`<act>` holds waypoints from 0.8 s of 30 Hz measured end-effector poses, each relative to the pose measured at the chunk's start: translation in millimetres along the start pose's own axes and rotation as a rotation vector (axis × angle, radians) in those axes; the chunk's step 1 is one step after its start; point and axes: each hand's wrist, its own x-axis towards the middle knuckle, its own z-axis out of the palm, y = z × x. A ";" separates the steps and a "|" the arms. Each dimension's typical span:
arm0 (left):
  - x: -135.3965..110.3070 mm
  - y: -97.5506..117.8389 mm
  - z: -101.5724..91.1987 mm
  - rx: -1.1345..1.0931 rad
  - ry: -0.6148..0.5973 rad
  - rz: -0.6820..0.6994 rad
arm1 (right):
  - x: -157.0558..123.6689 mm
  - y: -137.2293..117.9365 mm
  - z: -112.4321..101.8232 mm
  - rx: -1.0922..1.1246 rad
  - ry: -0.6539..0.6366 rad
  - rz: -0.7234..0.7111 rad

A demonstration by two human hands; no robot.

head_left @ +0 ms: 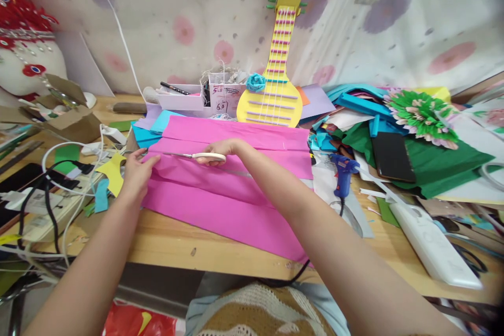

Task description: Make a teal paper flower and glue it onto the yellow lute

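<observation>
A large pink sheet (224,215), creased into long bands, lies across the middle of the wooden table. My right hand (220,151) is closed around the light-coloured handles of a pair of scissors (210,157). Their blades point left along a crease, and a long slit in the sheet runs to the right behind them. At the sheet's left edge my left hand (138,170) pinches the pink material near the blade tips. Blue pieces (147,135) stick out from under the sheet's upper left corner.
Behind the sheet a yellow paper lute (270,102) leans upright. A blue glue gun (343,173), a dark phone (392,156) and a white power strip (435,244) lie to the right. Cables and a cardboard box (73,118) crowd the left side.
</observation>
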 end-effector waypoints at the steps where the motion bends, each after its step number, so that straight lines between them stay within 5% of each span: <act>1: -0.9 0.6 0.1 -0.002 0.003 0.002 | 0.4 0.7 -0.1 -0.001 0.005 -0.001; 13: -4.7 3.3 -0.1 -0.008 0.005 0.002 | 19.9 8.3 -6.4 -0.053 -0.110 0.057; 24: -8.1 6.4 0.9 0.009 -0.001 0.006 | 14.6 -15.4 1.9 -0.080 -0.028 0.042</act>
